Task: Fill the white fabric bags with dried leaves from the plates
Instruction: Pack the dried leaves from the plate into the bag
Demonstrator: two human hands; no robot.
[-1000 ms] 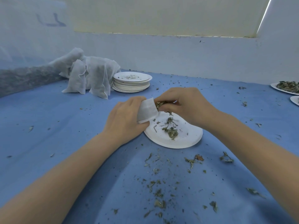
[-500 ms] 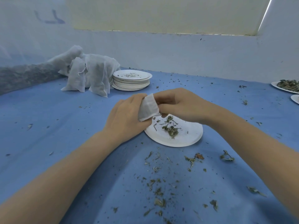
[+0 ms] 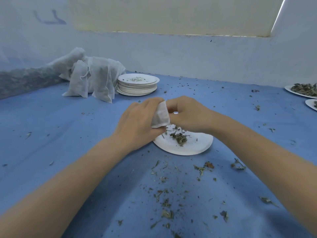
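Note:
My left hand (image 3: 137, 124) grips a small white fabric bag (image 3: 160, 115) just above the left rim of a white paper plate (image 3: 197, 146). My right hand (image 3: 188, 114) is curled at the bag's mouth, its fingertips hidden against the cloth. A small heap of dried leaves (image 3: 179, 137) lies on the plate below both hands. Whether the right fingers hold leaves cannot be made out.
A pile of white fabric bags (image 3: 92, 78) lies at the back left beside a stack of paper plates (image 3: 137, 84). Two plates (image 3: 303, 91) with leaves sit at the right edge. Leaf crumbs (image 3: 164, 200) litter the blue cloth near me. A wall closes the back.
My right hand, which carried a pinch of leaves to the bag's opening, now sits pressed against the mouth. Both hands and the bag have lifted slightly above the plate.

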